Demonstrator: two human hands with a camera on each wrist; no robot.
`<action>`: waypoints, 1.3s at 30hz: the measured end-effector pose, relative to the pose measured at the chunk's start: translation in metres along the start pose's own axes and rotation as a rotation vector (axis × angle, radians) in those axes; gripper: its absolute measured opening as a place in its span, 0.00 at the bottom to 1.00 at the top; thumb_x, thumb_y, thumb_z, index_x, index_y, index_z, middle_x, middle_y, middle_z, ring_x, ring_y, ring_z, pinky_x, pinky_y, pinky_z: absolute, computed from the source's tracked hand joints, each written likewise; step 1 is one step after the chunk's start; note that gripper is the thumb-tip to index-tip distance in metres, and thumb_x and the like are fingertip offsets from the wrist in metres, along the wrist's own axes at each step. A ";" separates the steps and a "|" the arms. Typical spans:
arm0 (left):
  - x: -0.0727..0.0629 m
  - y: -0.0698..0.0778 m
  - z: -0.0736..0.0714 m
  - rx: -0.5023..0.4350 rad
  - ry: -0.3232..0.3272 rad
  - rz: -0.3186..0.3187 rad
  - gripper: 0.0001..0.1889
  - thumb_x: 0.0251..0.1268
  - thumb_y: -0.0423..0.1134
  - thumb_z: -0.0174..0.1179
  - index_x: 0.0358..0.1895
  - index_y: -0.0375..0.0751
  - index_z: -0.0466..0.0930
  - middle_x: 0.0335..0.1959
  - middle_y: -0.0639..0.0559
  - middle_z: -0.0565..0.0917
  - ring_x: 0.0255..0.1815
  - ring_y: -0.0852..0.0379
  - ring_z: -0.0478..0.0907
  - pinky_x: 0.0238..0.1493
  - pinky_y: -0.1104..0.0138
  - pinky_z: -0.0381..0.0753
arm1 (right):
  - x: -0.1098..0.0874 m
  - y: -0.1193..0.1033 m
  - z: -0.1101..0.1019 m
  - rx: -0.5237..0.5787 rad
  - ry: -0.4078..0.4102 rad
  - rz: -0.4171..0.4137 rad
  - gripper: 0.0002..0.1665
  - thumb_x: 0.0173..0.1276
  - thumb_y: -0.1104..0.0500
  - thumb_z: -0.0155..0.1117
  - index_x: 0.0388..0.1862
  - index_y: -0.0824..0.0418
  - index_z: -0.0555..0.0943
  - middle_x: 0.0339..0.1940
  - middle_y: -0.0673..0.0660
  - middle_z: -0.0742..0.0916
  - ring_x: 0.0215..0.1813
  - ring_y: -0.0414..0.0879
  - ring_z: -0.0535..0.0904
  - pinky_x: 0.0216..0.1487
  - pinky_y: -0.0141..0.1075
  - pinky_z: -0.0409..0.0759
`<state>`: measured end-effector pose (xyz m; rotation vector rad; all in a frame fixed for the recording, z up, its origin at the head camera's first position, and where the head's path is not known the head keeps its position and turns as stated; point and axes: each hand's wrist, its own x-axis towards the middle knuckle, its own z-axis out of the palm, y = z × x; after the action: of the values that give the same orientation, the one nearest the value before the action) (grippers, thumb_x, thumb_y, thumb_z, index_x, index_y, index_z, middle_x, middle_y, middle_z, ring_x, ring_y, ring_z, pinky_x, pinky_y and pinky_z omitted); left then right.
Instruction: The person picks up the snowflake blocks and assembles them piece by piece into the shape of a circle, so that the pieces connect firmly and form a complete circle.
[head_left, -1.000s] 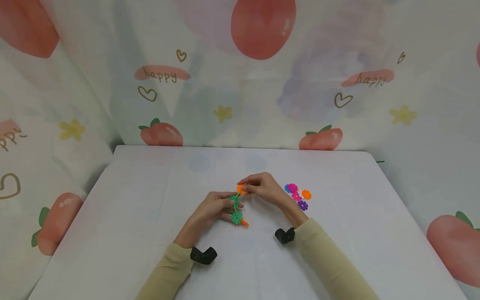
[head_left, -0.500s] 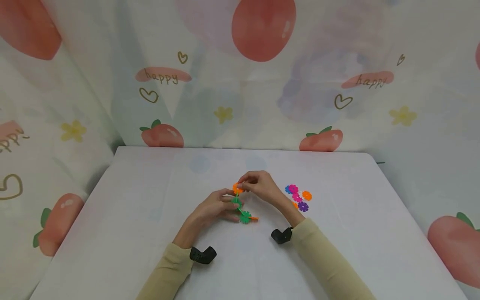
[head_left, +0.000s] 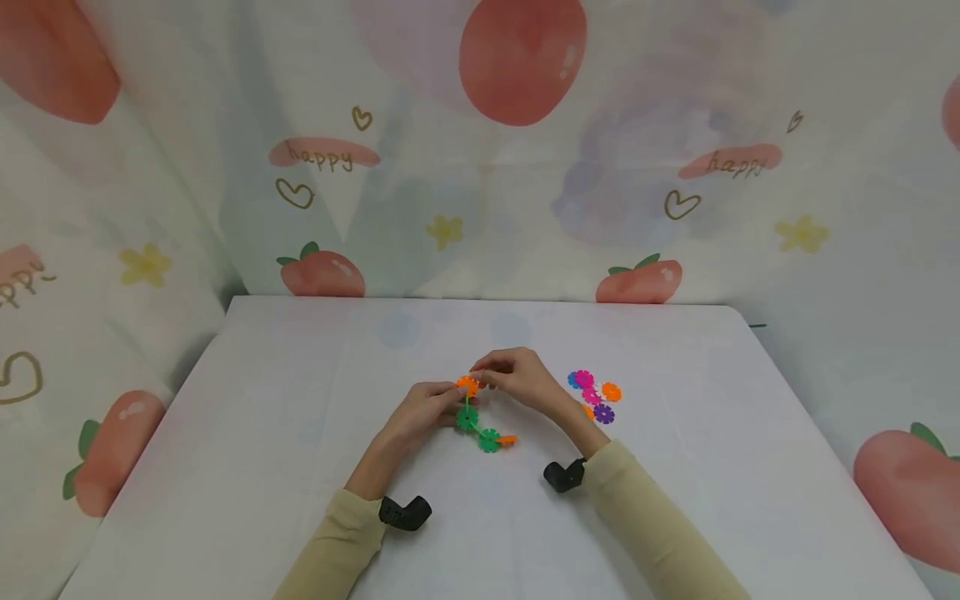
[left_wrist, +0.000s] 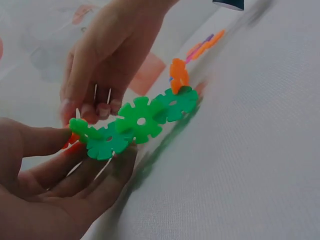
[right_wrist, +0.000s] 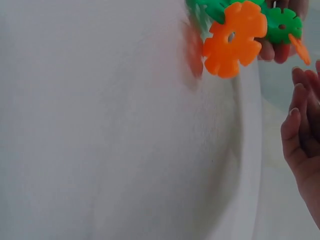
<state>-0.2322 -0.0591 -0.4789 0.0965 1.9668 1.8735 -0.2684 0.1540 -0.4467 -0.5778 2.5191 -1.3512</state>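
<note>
Shifted slightly left and nearer the person since the earlier head frames is the upper orange disc (head_left: 467, 385) of a chain of notched discs; the left thumb, earlier beside the upper green disc (head_left: 467, 417), is now laid on the orange one. In the head view, this end of the chain is pinched by the left hand (head_left: 422, 412). The fingertips of the right hand (head_left: 525, 380) are brought close to the same disc; whether it is pinched by them cannot be told. At the nearer end of the chain, a lower green disc (head_left: 490, 440) and a lower orange disc (head_left: 507, 440) are seen, angled out to the right. Loose discs are grouped on the table (head_left: 675, 367) by the right forearm: pink (head_left: 584, 379), blue (head_left: 573, 381), purple (head_left: 603, 414) and orange (head_left: 612, 392).

In the left wrist view, the chain is held above the white surface, with its shadow cast below. A light green disc (left_wrist: 141, 120) is joined between darker green ones, and the left fingers are spread beneath the held end.

In the right wrist view, the lower orange disc is shown large, and the right fingers are seen bent at the edge.
</note>
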 end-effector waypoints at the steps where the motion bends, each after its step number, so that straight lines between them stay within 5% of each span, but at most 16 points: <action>1: 0.000 -0.001 0.000 0.000 0.011 0.003 0.19 0.79 0.39 0.54 0.58 0.27 0.83 0.52 0.37 0.89 0.48 0.54 0.86 0.53 0.62 0.87 | -0.001 0.001 -0.002 -0.006 0.005 0.002 0.12 0.76 0.54 0.66 0.49 0.59 0.89 0.39 0.57 0.91 0.40 0.54 0.85 0.44 0.40 0.87; 8: -0.002 -0.002 0.000 -0.058 0.051 0.026 0.17 0.79 0.40 0.55 0.54 0.28 0.85 0.47 0.38 0.89 0.47 0.52 0.87 0.55 0.63 0.86 | -0.019 0.018 -0.025 -0.012 0.061 0.030 0.16 0.75 0.52 0.66 0.50 0.63 0.88 0.37 0.60 0.90 0.41 0.54 0.85 0.45 0.43 0.86; 13: -0.001 -0.006 0.001 -0.096 0.058 0.032 0.17 0.79 0.39 0.56 0.55 0.26 0.83 0.48 0.36 0.89 0.48 0.51 0.88 0.54 0.65 0.86 | -0.037 0.031 -0.043 -0.052 0.075 0.074 0.14 0.74 0.53 0.68 0.49 0.62 0.88 0.39 0.59 0.91 0.42 0.52 0.86 0.45 0.36 0.85; 24: -0.002 -0.005 -0.001 -0.066 0.065 0.032 0.16 0.79 0.36 0.56 0.53 0.24 0.84 0.48 0.35 0.89 0.48 0.50 0.88 0.53 0.66 0.86 | -0.067 0.055 -0.083 -0.290 0.137 0.133 0.11 0.72 0.57 0.69 0.49 0.60 0.89 0.44 0.55 0.90 0.42 0.46 0.82 0.46 0.37 0.82; 31: -0.001 -0.006 -0.003 -0.075 0.068 0.007 0.16 0.78 0.34 0.56 0.57 0.24 0.82 0.50 0.35 0.88 0.51 0.49 0.88 0.54 0.64 0.87 | -0.069 0.070 -0.089 -0.373 0.190 0.228 0.16 0.71 0.57 0.70 0.54 0.63 0.85 0.42 0.58 0.87 0.46 0.51 0.81 0.45 0.36 0.82; 39: -0.002 -0.006 -0.004 -0.059 0.073 0.003 0.17 0.78 0.36 0.56 0.59 0.26 0.82 0.54 0.37 0.86 0.52 0.51 0.86 0.53 0.66 0.86 | -0.065 0.075 -0.086 -0.465 0.170 0.172 0.19 0.67 0.59 0.74 0.52 0.68 0.85 0.42 0.62 0.83 0.43 0.52 0.77 0.45 0.38 0.80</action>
<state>-0.2308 -0.0638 -0.4840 0.0146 1.9578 1.9611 -0.2599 0.2840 -0.4612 -0.3212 2.9620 -0.7834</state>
